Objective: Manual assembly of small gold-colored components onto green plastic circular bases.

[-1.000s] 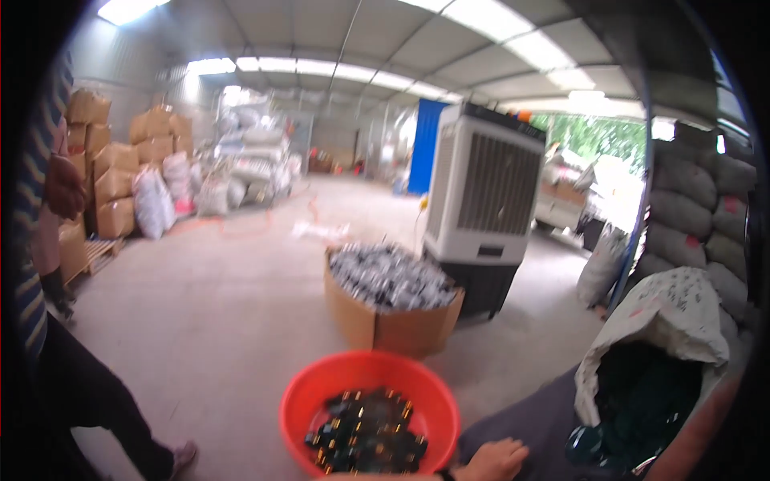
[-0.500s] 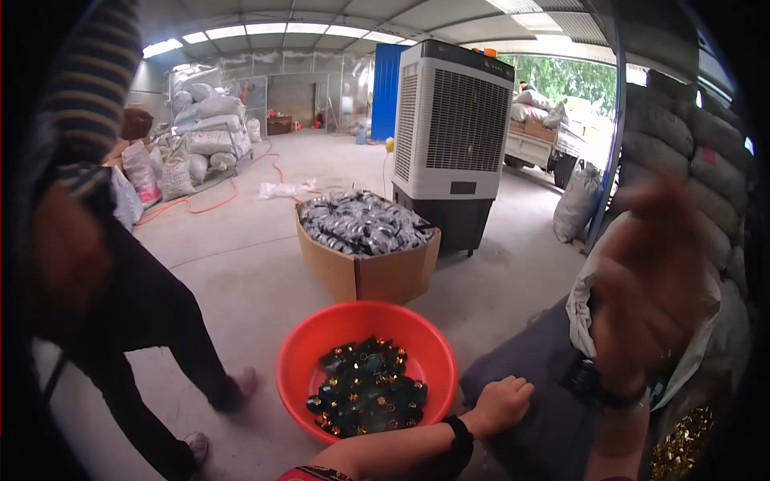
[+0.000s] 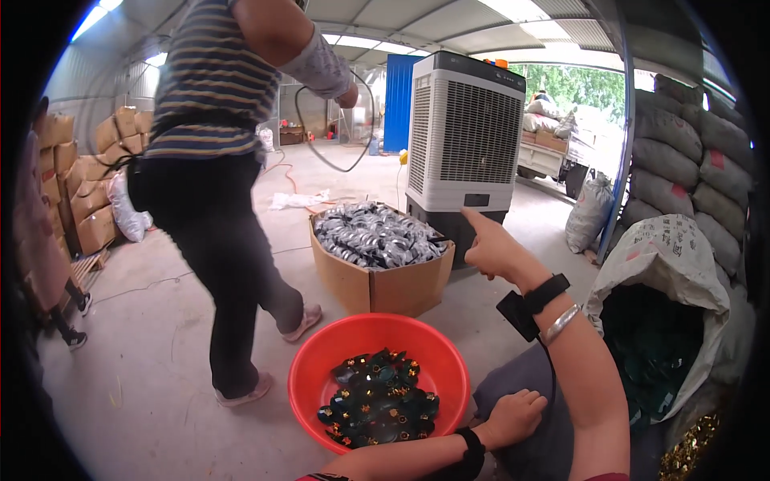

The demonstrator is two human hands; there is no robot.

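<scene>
My right hand [image 3: 499,250] is raised in front of the air cooler, index finger stretched out and the other fingers curled, holding nothing. A black strap with a dark device and a silver bangle [image 3: 561,322] circle that arm. My left hand [image 3: 513,418] rests on my grey-clad leg [image 3: 489,393], fingers bent in and nothing visible in them. Left of it stands a red plastic basin [image 3: 298,377] with dark green faceted pieces [image 3: 377,401] and small gold-coloured parts. On the right, an open white woven sack [image 3: 642,252] contains more dark green pieces [image 3: 646,345].
A cardboard box [image 3: 385,290] of plastic-wrapped items stands beyond the basin, beside a tall air cooler [image 3: 461,132]. At left a person in a striped shirt [image 3: 212,88] walks with a dark loop [image 3: 301,120]. Stacked sacks [image 3: 666,160] line the right; gold-coloured bits [image 3: 690,449] lie below.
My right hand has swung from the right side toward the middle, index finger now extended. The striped-shirt person has moved rightward into fuller view. My left hand stays on my leg.
</scene>
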